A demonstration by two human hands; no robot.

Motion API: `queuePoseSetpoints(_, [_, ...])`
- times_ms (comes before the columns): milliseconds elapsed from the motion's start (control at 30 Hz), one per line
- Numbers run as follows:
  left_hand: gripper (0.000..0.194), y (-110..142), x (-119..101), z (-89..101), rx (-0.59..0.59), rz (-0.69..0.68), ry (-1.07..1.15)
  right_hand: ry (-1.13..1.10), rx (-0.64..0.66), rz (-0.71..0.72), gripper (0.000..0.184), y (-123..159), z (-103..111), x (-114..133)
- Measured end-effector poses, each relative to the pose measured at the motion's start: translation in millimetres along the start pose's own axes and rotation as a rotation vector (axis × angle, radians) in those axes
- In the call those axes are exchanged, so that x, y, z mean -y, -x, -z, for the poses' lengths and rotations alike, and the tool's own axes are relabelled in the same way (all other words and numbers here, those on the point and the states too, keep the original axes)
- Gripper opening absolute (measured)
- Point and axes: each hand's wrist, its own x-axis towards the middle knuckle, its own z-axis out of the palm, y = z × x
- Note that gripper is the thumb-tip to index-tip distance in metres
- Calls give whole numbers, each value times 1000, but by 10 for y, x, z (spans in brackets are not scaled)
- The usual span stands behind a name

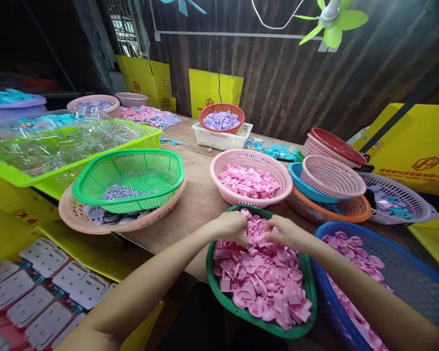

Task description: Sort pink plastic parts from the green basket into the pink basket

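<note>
A dark green basket heaped with small pink plastic pieces, some round and some blocky, sits at the table's front edge before me. Over its far left part is my left hand, fingers curled down; whatever they hold is hidden. My right hand is closed at the far right of the heap, with a pink plastic piece seemingly at its fingertips. Just beyond both hands stands a pale pink basket of pink blocky pieces.
A blue basket with pink pieces stands close at right, beside stacked baskets. On the left, a green basket rests in a peach one. Farther back are a white basket and yellow cartons. A fan hangs above.
</note>
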Motion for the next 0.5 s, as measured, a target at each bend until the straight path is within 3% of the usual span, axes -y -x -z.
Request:
queuePoseSetpoints(100, [27, -14, 94, 82, -5, -14, 358, -242, 25, -41, 21, 78, 143, -176])
queuePoseSetpoints(233, [27, -35, 140, 45, 28, 87, 861, -516, 74, -94, 34, 178, 129, -336])
queuePoseSetpoints(367, [24, -62, 130, -49, 10, 167, 1235, -910, 127, -136, 27, 205, 89, -404])
queuePoseSetpoints(500, [26, -77, 82, -97, 23, 276, 1454, -1228, 180, -208, 23, 195, 106, -421])
